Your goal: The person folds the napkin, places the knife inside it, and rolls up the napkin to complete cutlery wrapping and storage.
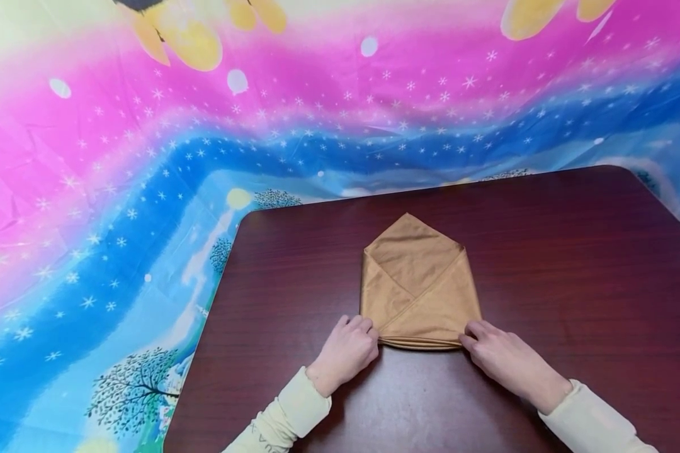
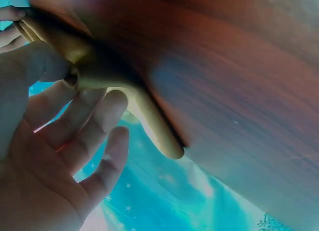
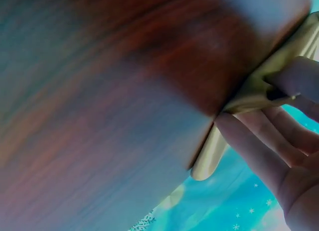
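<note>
A golden-brown cloth (image 1: 425, 296), folded flat with a pointed far end like an envelope, lies on the dark red-brown table. My left hand (image 1: 348, 349) pinches its near left corner, while my right hand (image 1: 501, 358) pinches the near right corner. Between the hands, the near edge shows several stacked layers. Seen from the left wrist, the thumb of the left hand (image 2: 60, 126) presses the cloth (image 2: 114, 76) and the other fingers spread below. In the right wrist view, the right hand (image 3: 279, 146) grips the cloth (image 3: 249, 94) between thumb and fingers.
The wooden table (image 1: 572, 264) has rounded far corners and extends on both sides of the cloth. Behind it and to the left hangs a pink and blue backdrop (image 1: 317, 113) with snowflakes and trees. Cream sleeves (image 1: 303, 402) cover both forearms.
</note>
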Demonstrator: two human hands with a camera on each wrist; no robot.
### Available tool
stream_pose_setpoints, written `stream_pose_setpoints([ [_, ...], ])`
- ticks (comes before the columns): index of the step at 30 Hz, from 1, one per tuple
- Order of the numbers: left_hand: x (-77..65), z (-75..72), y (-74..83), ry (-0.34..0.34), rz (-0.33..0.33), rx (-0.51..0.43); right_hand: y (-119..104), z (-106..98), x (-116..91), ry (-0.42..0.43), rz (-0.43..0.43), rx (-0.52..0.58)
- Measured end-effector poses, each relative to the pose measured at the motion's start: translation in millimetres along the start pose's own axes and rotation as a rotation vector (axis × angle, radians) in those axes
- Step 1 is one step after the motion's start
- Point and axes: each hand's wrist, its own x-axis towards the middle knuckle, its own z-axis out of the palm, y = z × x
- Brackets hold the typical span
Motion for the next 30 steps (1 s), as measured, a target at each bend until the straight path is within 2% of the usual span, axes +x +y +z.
stream_pose_setpoints([
  [3, -1.8, 1.0, -2.1, -0.016, -0.029, -0.033, -0.6, 0.6, -0.7, 0.006, 0.018, -0.016],
  [8, -3.5, -2.7, -6.6, -0.097, -0.076, -0.114, -0.6, 1.3, -1.5, 0.037, 0.040, -0.020],
  [15, -6.1, -5.0, -14.6, -0.109, -0.068, -0.208, -0.8, -1.5, -2.2, 0.006, 0.088, -0.022],
  [20, -5.2, -10.2, -19.4, -0.192, -0.135, -0.328, -1.0, -5.3, -0.8, -0.051, 0.128, -0.036],
  [24, -3.5, -12.1, -23.2, -0.258, -0.196, -0.419, -1.1, -7.1, 1.1, -0.065, 0.158, -0.029],
  [30, -2.5, -12.0, -27.3, -0.310, -0.237, -0.443, -1.9, -7.6, 3.6, -0.058, 0.196, -0.004],
])
